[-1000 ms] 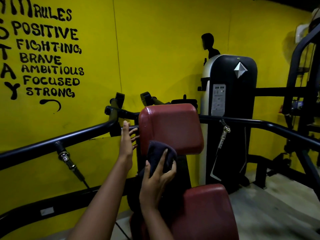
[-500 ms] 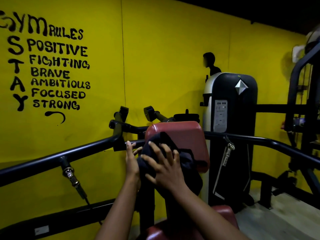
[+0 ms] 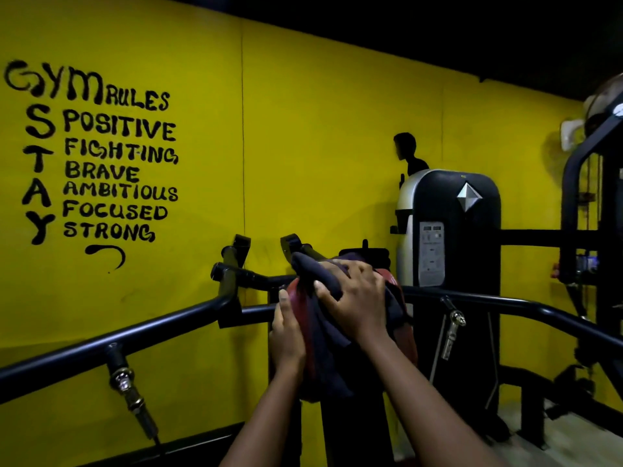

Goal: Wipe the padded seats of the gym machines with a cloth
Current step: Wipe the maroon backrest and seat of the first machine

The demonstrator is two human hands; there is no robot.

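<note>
"GYM RULES", "STAY" painted on yellow wall (image 3: 320, 146)

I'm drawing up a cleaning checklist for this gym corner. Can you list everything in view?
pad: one, red, centre, on the machine
cloth: one, dark blue, draped over the pad's top
machine bars: several, black, running left and right of the pad
weight tower: one, black and silver, behind at right
wall: one, yellow, black lettering at left
painted silhouette: one, black, on the wall above the weight tower
left hand: holds the pad's left edge
right hand: fingers grip the cloth on the pad
</note>
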